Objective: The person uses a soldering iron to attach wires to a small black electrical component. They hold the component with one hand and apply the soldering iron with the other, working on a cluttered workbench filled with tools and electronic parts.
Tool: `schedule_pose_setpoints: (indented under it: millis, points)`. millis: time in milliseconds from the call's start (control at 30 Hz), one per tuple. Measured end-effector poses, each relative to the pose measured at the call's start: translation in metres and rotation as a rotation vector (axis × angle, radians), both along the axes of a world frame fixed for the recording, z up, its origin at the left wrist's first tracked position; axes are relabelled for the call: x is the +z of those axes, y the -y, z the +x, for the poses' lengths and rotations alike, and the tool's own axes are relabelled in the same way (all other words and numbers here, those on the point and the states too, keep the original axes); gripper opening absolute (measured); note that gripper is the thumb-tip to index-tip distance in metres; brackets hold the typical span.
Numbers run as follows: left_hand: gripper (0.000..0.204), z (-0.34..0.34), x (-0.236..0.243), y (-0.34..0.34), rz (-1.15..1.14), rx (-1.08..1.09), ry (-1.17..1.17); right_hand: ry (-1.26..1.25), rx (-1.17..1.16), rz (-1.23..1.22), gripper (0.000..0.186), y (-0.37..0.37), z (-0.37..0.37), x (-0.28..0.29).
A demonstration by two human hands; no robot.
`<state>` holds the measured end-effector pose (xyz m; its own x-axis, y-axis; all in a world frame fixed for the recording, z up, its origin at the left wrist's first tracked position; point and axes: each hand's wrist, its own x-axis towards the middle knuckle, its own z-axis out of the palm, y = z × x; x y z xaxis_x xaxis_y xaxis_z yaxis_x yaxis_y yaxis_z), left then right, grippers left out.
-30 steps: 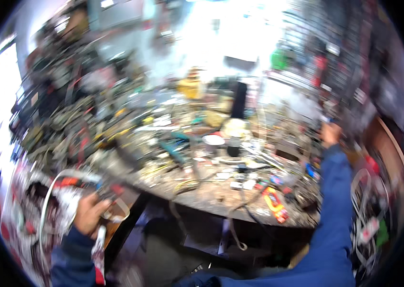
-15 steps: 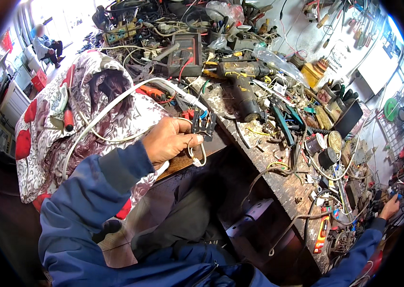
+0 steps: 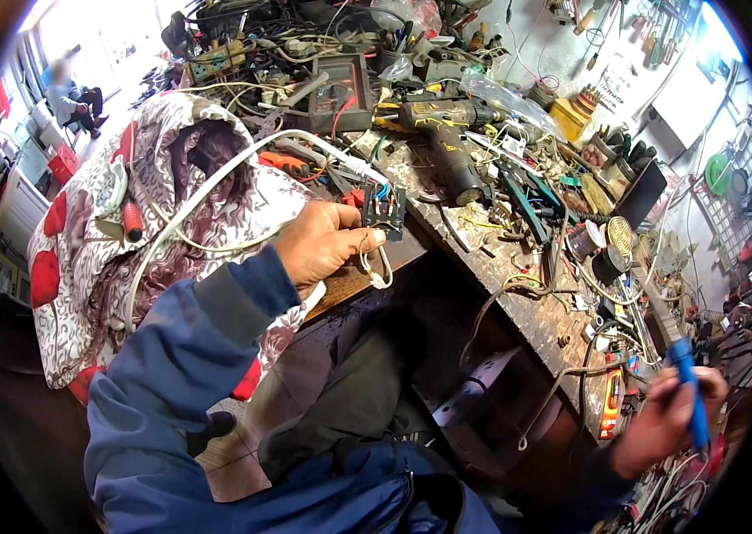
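R hand (image 3: pixel 663 420) moved in w/ blue-handled tool (image 3: pixel 683 354); L hand (image 3: pixel 326 247) pinches squarish block (image 3: pixel 385 214).

On the left, a soft white cloth (image 3: pixel 96 280) has purple squiggles and red patches; lower right, a long tool handle (image 3: pixel 681 354) is blue.

The head-worn fisheye camera looked down and forward, close over the near side of the worn brown wooden workbench (image 3: pixel 532 336), spanning white, red-patched cloth (image 3: pixel 171 285) left of it and a grey wire grid (image 3: pixel 748 209) beyond it.
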<state>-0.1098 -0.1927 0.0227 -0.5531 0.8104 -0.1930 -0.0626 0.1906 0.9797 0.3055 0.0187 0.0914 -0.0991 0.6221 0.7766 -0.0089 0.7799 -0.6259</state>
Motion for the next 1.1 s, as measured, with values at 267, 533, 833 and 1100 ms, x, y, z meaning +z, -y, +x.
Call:
schedule_pose_setpoints:
  millis: [267,533,833,1100]
  points:
    - [0.025,-0.001,0.006,0.0,0.106,-0.013,0.208,-0.381,0.937,-0.75,0.048,0.061,-0.152,-0.084]
    - [0.023,0.009,0.014,-0.001,0.149,0.006,0.287,-0.381,0.975,-0.845,0.044,0.05,-0.172,-0.128]
    - [0.025,0.007,0.011,-0.002,0.13,-0.012,0.212,-0.33,0.947,-0.844,0.046,0.047,-0.176,-0.125]
    - [0.026,0.013,0.021,-0.004,0.113,-0.013,0.223,-0.318,0.976,-0.818,0.044,0.049,-0.176,-0.122]
